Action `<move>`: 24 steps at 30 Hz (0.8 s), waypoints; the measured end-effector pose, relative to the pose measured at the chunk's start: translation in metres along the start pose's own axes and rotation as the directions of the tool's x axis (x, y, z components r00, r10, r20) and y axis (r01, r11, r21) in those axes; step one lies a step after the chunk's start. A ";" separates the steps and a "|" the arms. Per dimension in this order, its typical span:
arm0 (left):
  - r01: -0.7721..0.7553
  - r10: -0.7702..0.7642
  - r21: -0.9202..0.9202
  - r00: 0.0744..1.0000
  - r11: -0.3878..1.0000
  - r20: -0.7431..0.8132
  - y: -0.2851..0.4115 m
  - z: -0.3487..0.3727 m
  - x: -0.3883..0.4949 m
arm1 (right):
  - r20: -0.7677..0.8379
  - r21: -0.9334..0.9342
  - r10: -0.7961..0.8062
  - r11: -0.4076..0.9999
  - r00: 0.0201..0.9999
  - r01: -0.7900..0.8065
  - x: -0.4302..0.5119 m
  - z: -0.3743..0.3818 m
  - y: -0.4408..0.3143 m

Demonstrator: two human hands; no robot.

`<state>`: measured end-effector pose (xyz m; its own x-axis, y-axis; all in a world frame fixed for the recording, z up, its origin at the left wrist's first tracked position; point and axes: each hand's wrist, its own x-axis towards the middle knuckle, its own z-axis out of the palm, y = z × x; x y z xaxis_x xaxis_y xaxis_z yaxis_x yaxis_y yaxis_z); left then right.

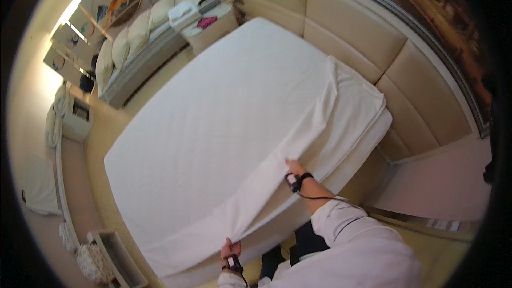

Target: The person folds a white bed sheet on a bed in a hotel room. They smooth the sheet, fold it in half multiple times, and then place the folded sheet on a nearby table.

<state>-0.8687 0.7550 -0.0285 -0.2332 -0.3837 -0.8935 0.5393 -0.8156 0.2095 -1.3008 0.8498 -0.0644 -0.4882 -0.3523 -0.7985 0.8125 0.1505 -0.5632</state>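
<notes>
A white mattress [192, 120] fills the middle of the head view. Along its near side, a loose white sheet [312, 128] lies in long folds that run from the headboard end towards the foot. At the bottom, my left hand [231, 249] pinches the sheet's edge, which pulls to a point there. Farther up that side, my right hand [297, 167] rests at the raised fold; its fingers are partly hidden, so I cannot tell whether it grips the cloth. Both wrists carry small black strapped devices with cables.
A padded beige headboard [348, 20] borders the far right. Beyond the bed, a nightstand [212, 28] bears a pink cloth, and a second bed [148, 44] holds several pillows. An open drawer or tray [120, 260] and a bundled cloth [94, 263] are at lower left.
</notes>
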 end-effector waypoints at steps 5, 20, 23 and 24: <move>-0.031 0.031 0.000 0.999 1.000 -0.029 0.002 0.011 0.000 | 0.149 0.409 -0.314 0.883 0.938 0.231 -0.048 -0.042 -0.003; -0.067 0.066 -0.003 0.990 0.998 -0.122 -0.018 -0.003 0.002 | -0.118 0.197 0.205 0.964 0.972 -0.180 0.002 -0.140 0.107; -0.076 0.072 -0.019 0.987 0.997 -0.145 -0.019 -0.001 -0.003 | -0.037 0.330 0.167 0.933 0.985 -0.146 0.001 -0.124 0.092; -0.063 0.059 -0.033 0.990 0.997 -0.125 -0.019 -0.001 -0.004 | 0.035 0.353 0.149 0.923 0.988 -0.152 0.001 -0.117 0.082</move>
<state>-0.8769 0.7723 -0.0289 -0.0980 -0.3740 -0.9222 0.5790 -0.7751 0.2528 -1.2715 0.9695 -0.1363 -0.3499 -0.3579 -0.8657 0.9368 -0.1331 -0.3236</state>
